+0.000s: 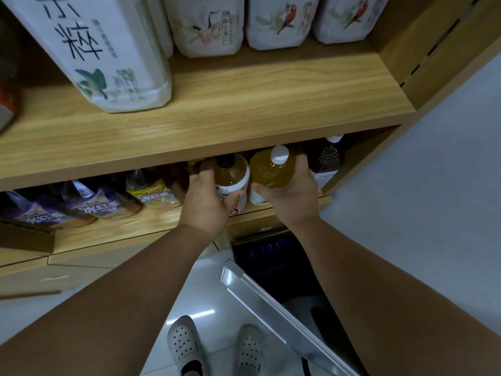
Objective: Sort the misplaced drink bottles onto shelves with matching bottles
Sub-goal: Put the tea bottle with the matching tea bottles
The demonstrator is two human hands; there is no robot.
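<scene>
Left hand (203, 198): curled round black-capped bottle (232, 176), at its left;
Right hand (294, 192): clasps white-capped bottle (268, 170) from the right, on lower shelf (122, 229)

Right hand (287, 198) around white-capped bottle (267, 170)

You had a light wooden shelf (244, 104) in front of you, with one board above another. The floor (433, 199) was pale and shiny. A dark box (271, 256) sat on the floor, just beside the shelf.
</scene>
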